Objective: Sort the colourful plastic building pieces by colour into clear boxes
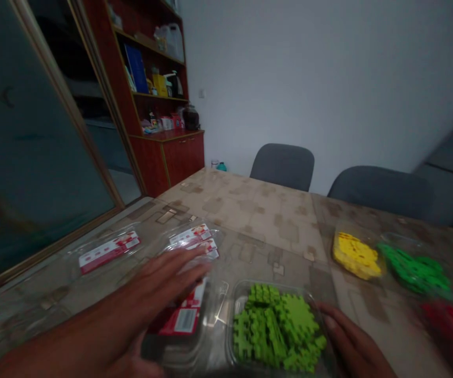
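Lime-piece tub (240,303), one, hands (153,294) (354,341), two

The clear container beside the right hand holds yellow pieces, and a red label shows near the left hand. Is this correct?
Not quite: the head view shows light green pieces in the clear container beside the right hand, not yellow. The red label does show near the left hand.
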Action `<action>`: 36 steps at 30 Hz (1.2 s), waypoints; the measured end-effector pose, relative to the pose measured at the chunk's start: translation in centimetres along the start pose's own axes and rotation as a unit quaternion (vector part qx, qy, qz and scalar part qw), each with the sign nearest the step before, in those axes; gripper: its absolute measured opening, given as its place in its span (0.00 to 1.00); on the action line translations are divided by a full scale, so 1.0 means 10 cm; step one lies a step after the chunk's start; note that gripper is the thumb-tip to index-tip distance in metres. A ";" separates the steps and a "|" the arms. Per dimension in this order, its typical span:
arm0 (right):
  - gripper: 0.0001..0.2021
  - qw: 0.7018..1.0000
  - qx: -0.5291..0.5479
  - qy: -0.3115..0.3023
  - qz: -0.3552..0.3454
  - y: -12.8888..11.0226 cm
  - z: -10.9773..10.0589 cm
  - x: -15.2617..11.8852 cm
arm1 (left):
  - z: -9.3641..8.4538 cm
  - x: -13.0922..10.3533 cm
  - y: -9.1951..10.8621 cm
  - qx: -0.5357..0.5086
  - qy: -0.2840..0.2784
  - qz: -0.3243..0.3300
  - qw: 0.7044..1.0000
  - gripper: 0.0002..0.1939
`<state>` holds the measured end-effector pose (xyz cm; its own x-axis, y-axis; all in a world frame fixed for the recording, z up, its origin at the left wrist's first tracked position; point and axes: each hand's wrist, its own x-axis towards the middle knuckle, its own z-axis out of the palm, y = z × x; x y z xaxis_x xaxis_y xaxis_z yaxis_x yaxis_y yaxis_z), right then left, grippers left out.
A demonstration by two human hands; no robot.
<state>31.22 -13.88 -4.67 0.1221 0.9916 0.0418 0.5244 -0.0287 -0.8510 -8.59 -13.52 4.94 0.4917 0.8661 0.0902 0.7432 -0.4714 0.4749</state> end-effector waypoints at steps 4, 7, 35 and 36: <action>0.29 0.993 0.079 -0.068 0.057 -0.01 0.03 -0.04 | 0.25 0.60 0.61 0.007 -0.112 0.122 0.986 0.53; 0.31 0.982 0.135 -0.080 0.102 -0.07 0.08 -0.09 | 0.63 0.95 0.83 0.009 -0.126 0.195 0.973 0.51; 0.27 0.982 0.160 -0.040 0.094 -0.35 0.21 -0.06 | 1.21 0.80 0.15 -0.600 -0.004 -0.175 0.781 0.25; 0.27 0.983 0.152 -0.045 0.090 -0.35 0.21 -0.05 | 1.21 0.80 0.15 -0.603 0.005 -0.178 0.778 0.25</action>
<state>27.57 -14.01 -2.75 0.1081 0.9813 -0.1594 0.2230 -0.1802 -0.9580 1.94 -9.36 -4.19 0.3446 0.9100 -0.2306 -0.1366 0.2916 0.9467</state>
